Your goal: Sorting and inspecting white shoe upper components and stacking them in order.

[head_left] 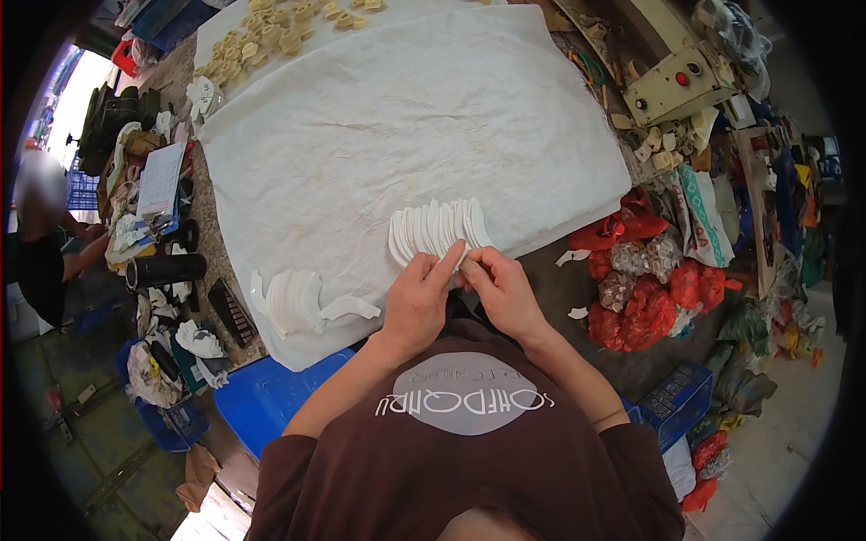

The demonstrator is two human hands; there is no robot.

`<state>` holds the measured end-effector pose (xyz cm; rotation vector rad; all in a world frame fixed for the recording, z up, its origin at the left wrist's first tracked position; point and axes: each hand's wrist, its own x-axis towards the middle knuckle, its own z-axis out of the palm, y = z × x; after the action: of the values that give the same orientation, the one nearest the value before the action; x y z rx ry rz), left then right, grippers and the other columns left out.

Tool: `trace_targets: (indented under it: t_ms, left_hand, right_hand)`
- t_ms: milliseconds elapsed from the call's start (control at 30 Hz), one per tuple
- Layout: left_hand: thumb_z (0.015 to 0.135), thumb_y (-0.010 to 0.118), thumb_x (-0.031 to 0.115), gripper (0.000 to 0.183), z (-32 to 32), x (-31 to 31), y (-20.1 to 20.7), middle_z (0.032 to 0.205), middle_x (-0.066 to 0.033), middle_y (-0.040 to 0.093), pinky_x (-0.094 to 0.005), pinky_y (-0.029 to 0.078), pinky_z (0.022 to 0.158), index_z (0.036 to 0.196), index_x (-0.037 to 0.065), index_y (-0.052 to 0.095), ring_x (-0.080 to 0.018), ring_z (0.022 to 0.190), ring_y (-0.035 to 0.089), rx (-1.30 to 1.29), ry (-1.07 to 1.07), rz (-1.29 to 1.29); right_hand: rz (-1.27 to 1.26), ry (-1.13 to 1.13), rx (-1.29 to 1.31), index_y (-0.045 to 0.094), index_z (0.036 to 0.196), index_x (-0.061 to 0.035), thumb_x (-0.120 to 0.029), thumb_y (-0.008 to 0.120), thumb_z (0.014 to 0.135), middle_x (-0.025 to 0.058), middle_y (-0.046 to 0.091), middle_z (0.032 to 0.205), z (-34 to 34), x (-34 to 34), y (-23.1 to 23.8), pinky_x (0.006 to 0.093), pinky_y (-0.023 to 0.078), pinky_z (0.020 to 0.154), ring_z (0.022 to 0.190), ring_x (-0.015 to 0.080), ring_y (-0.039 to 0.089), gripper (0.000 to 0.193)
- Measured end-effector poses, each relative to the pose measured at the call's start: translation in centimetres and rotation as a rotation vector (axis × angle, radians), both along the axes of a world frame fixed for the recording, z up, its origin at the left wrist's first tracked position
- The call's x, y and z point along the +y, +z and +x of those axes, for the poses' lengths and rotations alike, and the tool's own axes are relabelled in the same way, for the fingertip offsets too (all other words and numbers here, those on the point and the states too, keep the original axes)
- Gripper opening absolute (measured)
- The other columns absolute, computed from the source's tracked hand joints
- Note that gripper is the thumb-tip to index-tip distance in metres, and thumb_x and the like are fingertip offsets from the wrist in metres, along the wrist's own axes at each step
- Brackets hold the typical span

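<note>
My left hand (416,305) and my right hand (507,290) meet at the table's near edge, fingers bent and pressed together. Between the fingertips a thin pale edge shows; the fingers hide the rest, so I cannot make out what they hold. Just beyond them stands a row of thin curved white pieces (431,227), packed side by side. Left of my left hand, a second stack of similar white pieces (294,303) leans over on the cloth. One loose curved white strip (350,308) lies beside that stack.
A wrinkled white cloth (433,117) covers the table. Many small yellowish pieces (262,36) lie at the far left. A cream control box (678,86) stands far right, red bags (642,311) below it. At left are a clipboard (162,178), a black cylinder (167,270) and another person (45,252).
</note>
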<state>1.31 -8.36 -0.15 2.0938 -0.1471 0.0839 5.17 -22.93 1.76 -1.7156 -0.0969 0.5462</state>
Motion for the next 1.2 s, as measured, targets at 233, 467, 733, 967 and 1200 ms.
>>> trace_targets:
  t_ms: [233,467,733,967,1200]
  left_hand:
    - [0.069,0.055,-0.005,0.059,-0.1,0.6,-0.7,0.083,-0.0106,0.05,-0.0354,0.045,0.062,0.125,0.013,0.05,-0.0257,0.072,0.053,-0.138,0.004,0.288]
    - [0.07,0.054,-0.01,0.059,0.0,0.6,-0.5,0.08,-0.0105,0.049,-0.0343,0.043,0.06,0.125,0.012,0.051,-0.0265,0.071,0.052,-0.137,0.005,0.222]
    - [0.087,0.048,0.009,0.03,0.3,1.0,-0.4,0.087,-0.0143,0.056,-0.0298,0.045,0.067,0.116,0.004,0.055,-0.0231,0.076,0.057,0.305,0.005,-0.396]
    - [0.093,0.041,0.018,0.029,0.7,1.2,0.3,0.075,-0.01,0.059,-0.0278,0.043,0.064,0.106,-0.003,0.057,-0.0105,0.07,0.05,0.392,0.073,-0.371]
    - [0.092,0.04,0.014,0.024,1.2,2.5,0.5,0.064,-0.0152,0.051,-0.031,0.043,0.059,0.095,-0.003,0.057,-0.0156,0.058,0.05,0.142,-0.112,-0.085]
  right_hand:
    - [0.157,0.042,0.173,0.055,0.086,0.0006,-0.015,0.05,0.092,0.0018,0.056,0.071,0.3,0.0,-0.9,0.0211,0.04,0.061,0.065,0.007,0.048,0.018]
    - [0.253,0.041,0.258,0.052,0.082,-0.0011,-0.014,0.052,0.09,-0.0009,0.051,0.069,0.9,0.0,-0.6,0.02,0.038,0.058,0.063,0.0057,0.045,0.016]
    - [0.184,-0.025,0.074,0.053,0.081,0.0002,-0.013,0.053,0.087,0.001,0.053,0.066,0.0,1.1,-1.6,0.022,0.038,0.054,0.061,0.0071,0.047,0.015]
    - [0.046,0.024,-0.094,0.056,0.084,0.0021,-0.01,0.053,0.083,0.0079,0.056,0.067,-0.1,1.9,-1.7,0.0259,0.04,0.054,0.06,0.0125,0.05,0.012]
    - [-0.029,0.122,-0.119,0.056,0.084,0.0018,-0.013,0.054,0.083,0.0082,0.056,0.067,0.2,1.5,-2.2,0.0275,0.039,0.051,0.058,0.0137,0.05,0.015]
